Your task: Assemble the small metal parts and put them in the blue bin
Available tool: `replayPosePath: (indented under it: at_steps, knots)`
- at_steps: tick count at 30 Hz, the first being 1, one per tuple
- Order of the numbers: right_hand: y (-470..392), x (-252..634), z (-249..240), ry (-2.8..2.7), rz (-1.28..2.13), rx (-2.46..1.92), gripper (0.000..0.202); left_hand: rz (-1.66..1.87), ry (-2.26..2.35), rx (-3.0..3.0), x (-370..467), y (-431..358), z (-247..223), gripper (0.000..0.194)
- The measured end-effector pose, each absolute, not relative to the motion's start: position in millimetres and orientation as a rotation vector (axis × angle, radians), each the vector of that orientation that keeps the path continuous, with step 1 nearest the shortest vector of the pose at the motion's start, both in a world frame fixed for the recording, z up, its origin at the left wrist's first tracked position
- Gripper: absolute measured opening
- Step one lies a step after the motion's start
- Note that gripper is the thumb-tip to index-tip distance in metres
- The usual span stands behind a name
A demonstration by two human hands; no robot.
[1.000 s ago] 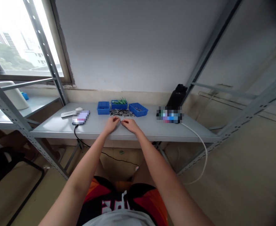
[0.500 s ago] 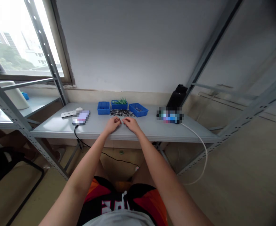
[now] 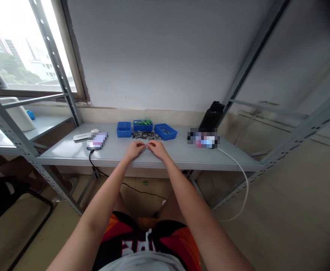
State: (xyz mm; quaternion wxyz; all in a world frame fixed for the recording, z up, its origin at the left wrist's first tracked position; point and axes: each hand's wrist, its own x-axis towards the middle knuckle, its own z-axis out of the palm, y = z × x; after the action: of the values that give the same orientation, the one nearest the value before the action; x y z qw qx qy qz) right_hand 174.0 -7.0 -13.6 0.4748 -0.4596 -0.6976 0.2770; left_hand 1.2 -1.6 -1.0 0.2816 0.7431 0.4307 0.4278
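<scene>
My left hand (image 3: 135, 149) and my right hand (image 3: 157, 149) meet fingertip to fingertip above the front part of the grey table (image 3: 114, 154). Both are closed in a pinch; whatever sits between the fingers is too small to name. Just beyond them lies a pile of thin dark and silvery metal pieces (image 3: 145, 135). Behind the pile stand a blue bin (image 3: 124, 130) at the left, a middle blue bin (image 3: 143, 127) with long green pieces (image 3: 145, 121), and a right blue bin (image 3: 166, 132) holding small shiny parts.
A phone-like device (image 3: 97, 140) with a black cable lies at the left beside a white flat object (image 3: 82, 136). At the right are another device (image 3: 203, 140) with a white cable (image 3: 245, 177) and a black bottle (image 3: 212, 116). Metal posts (image 3: 55, 56) frame the table.
My two hands have come together, so their fingertips now meet where a small gap showed before. The bins and the pile look the same.
</scene>
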Motion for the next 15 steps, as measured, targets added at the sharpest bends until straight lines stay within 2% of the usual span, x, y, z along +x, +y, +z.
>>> replayPosePath:
  at_steps: [9, 15]
  knots:
    - [-5.1, 173.7, -12.6, -1.599, 0.714, -1.145, 0.023, 1.166, 1.163, 1.971, 1.0, -5.9, 3.1, 0.017]
    - [-7.4, 173.9, -11.8, -1.725, 0.715, -1.130, 0.023, 1.213, 1.143, 1.966, -0.4, -4.9, 4.1, 0.019]
